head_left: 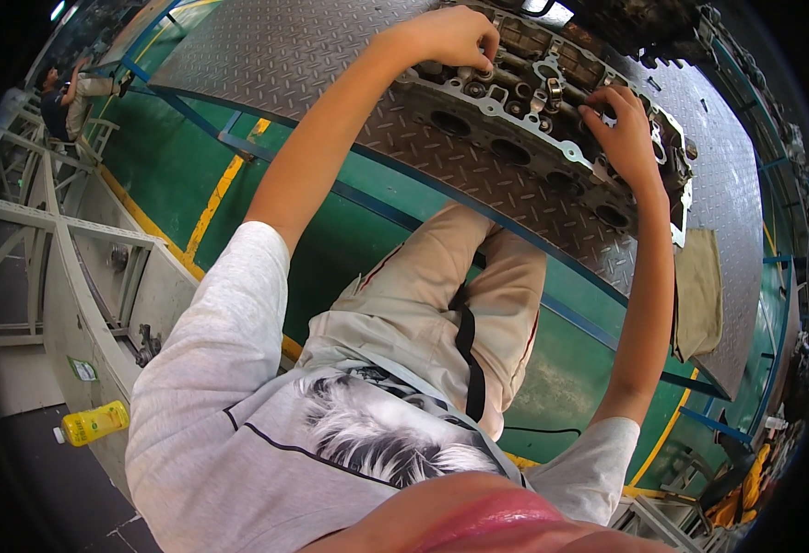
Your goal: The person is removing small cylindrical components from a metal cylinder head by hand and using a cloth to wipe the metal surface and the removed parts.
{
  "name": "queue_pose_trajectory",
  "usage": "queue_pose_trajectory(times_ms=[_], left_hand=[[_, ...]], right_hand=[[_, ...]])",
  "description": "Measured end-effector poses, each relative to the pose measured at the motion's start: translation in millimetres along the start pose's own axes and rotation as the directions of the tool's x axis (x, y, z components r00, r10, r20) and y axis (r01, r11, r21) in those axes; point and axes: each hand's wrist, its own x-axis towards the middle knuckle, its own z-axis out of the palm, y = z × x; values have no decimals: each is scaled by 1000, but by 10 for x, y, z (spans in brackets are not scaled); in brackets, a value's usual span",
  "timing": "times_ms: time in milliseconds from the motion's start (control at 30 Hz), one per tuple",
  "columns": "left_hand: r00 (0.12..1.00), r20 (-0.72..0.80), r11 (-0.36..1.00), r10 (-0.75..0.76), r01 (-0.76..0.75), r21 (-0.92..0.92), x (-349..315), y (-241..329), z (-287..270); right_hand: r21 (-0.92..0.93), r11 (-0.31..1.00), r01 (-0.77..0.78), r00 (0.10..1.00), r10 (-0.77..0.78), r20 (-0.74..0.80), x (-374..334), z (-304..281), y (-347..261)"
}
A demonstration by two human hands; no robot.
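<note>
An engine cylinder head, grey metal with round ports along its near side, lies on the tread-plate tabletop. My left hand is over its left end. The fingers are bent down and closed at the tips, among the round valve bores; whatever they pinch is hidden. Toward the right end, my right hand reaches in with thumb and fingers curled together at the inner parts. What lies between those fingertips does not show. A shiny metal ring-shaped part stands in the cylinder head between my hands.
A folded olive cloth hangs at the table's right near edge. Dark engine parts stand beyond. Blue table rails run above my legs. At left are a grey metal frame, a yellow bottle and a seated person.
</note>
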Motion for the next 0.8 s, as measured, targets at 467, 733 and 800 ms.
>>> queue_pose_trajectory(times_ms=[467,733,800], left_hand=[[982,171,993,81,-66,-95,1083,55,-46],[885,454,987,102,-32,-160,1402,-226,215],[887,434,977,158,-78,-197,1438,-341,265]], right_hand=[[136,991,6,1000,-9,20,8,19,37],[190,979,-74,990,49,132,14,-47,78],[167,986,-32,992,11,125,72,-32,109]])
